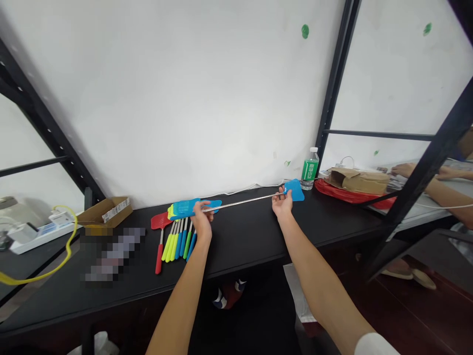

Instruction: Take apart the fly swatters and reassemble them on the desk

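Note:
A telescopic fly swatter with its thin metal rod drawn out is held level above the black table. My right hand is closed around the rod just below the blue swatter head. Toward the rod's other end my left hand is closed on it; the handle is mostly hidden by the fingers. Beneath and beside my left hand lie several more fly swatters in a row, with yellow handles, blue handles and a green handle; their blue heads overlap. A red fly swatter lies left of them.
An open cardboard box stands at the left, near a power strip and yellow cable. A water bottle stands by the wall at the right. Beyond it lie a red bag and brown packaging. Another person's arms show far right.

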The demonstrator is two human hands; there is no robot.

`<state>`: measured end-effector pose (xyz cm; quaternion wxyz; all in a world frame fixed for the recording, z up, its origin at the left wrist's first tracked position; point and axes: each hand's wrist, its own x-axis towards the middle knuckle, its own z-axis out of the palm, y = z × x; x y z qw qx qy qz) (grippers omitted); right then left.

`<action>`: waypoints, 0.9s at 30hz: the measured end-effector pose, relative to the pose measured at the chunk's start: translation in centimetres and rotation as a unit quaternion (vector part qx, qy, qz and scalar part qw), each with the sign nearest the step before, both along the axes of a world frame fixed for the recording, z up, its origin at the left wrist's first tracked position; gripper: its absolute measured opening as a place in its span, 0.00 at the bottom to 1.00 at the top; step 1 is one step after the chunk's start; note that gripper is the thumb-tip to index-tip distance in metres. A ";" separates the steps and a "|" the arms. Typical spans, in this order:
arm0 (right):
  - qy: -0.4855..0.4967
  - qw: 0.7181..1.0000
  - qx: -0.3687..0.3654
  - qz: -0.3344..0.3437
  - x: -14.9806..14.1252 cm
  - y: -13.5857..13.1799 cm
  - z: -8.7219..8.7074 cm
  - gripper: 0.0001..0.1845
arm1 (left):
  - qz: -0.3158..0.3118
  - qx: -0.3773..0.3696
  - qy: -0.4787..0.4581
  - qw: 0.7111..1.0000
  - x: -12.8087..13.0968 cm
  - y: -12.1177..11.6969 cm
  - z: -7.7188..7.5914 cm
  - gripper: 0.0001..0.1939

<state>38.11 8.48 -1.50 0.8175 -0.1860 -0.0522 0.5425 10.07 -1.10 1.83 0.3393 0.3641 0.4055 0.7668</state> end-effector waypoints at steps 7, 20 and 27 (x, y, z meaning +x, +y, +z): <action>-0.008 1.000 -0.001 -0.007 0.2 -0.1 0.1 0.18 | 0.163 0.026 -0.116 0.979 -2.8 0.1 0.5 0.18; 0.005 1.000 -0.010 -0.007 1.0 0.0 -0.1 0.18 | 0.276 0.033 0.042 0.960 -3.2 0.1 -0.6 0.11; -0.032 0.999 -0.027 -0.011 1.1 0.0 -0.2 0.20 | 0.242 0.024 0.094 0.965 -2.0 -0.7 -0.6 0.11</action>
